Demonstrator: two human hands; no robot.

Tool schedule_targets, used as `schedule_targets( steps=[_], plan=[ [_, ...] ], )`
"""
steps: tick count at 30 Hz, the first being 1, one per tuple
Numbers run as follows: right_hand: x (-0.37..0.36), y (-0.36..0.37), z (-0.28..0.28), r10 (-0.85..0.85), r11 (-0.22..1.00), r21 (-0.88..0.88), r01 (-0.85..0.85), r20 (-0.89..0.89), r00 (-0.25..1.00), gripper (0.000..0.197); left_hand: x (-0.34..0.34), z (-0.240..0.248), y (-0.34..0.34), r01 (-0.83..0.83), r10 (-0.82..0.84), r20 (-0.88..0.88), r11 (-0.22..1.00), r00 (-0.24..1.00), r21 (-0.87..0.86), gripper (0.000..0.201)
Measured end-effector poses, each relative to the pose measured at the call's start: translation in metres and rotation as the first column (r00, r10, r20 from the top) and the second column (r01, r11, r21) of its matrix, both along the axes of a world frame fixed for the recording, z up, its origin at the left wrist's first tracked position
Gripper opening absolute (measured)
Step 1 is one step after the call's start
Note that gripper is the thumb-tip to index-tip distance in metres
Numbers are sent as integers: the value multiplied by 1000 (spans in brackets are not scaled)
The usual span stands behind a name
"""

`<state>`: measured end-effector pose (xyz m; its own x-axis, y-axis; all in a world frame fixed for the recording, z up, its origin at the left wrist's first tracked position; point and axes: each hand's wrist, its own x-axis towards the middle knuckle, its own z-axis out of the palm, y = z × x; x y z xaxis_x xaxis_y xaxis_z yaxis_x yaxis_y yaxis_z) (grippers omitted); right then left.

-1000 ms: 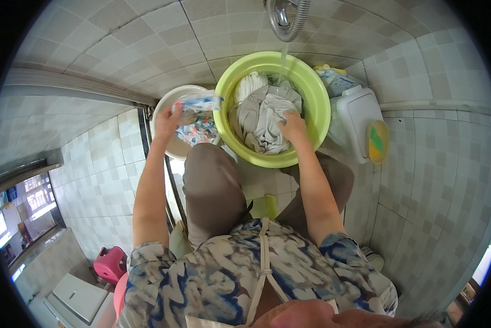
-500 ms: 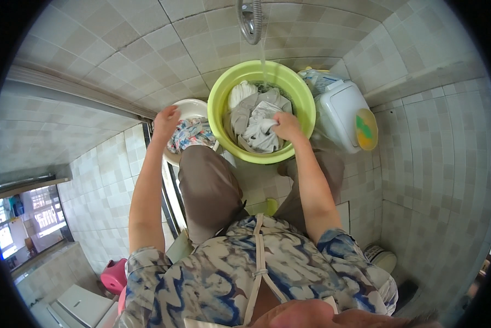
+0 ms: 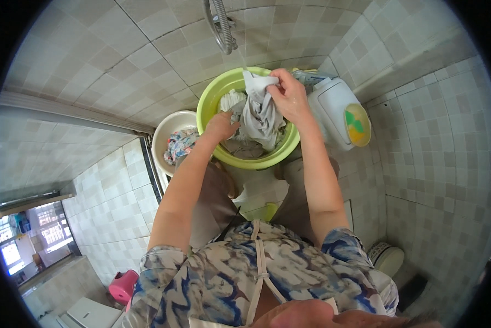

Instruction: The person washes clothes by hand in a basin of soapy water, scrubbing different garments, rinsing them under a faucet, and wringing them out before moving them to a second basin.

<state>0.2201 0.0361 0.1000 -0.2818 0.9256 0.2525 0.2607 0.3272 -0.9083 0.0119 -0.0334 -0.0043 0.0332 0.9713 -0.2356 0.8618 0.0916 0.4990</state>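
A light grey wet garment (image 3: 260, 112) is raised out of the yellow-green basin (image 3: 206, 104), its lower part still among the clothes. The fingers of my right hand (image 3: 290, 95) are closed on its upper edge, above the basin's far right side. My left hand (image 3: 220, 127) reaches over the left rim, its thumb and fingers apart against the grey cloth inside. Close to that hand lies a bunched white cloth (image 3: 232, 100). Darker grey cloth (image 3: 245, 148) sits at the basin's near side.
Left of the green basin stands a white basin (image 3: 159, 143) with a patterned cloth (image 3: 181, 144) inside. A white lidded container (image 3: 333, 112) with a yellow-green oval piece (image 3: 358, 125) is at the right. A shower hose (image 3: 222, 27) hangs on the tiled wall. A pink plastic item (image 3: 123, 287) stands lower left.
My right hand has lifted the light grey garment up and away from me. My left hand has moved right, from above the white basin into the green one. The view has shifted slightly.
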Motion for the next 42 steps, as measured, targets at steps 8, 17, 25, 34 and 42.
schedule_targets(
  steps=[8, 17, 25, 34, 42],
  plan=[
    [-20, 39, -101, 157, 987, -142, -79, 699, 698, 60, 17, -44, 11, -131, 60, -265, 957, 962, -258, 94],
    [-52, 31, -190, 226, 974, -212, -78, 887, 402, 93, 21, -55, 47, 72, -316, -501, 891, 806, -447, 84],
    [-58, 34, -251, 20, 997, 18, -71, 867, 497, 47, 17, -137, 52, 45, -183, -437, 951, 881, -307, 65],
    [-60, 49, -307, -99, 983, 175, -52, 752, 652, 28, 34, -168, 67, -43, -251, -381, 785, 890, -618, 44],
    [-52, 24, -208, 82, 997, -66, -49, 826, 557, 51, 2, -192, 43, 40, -79, -405, 994, 911, -105, 25]
  ],
)
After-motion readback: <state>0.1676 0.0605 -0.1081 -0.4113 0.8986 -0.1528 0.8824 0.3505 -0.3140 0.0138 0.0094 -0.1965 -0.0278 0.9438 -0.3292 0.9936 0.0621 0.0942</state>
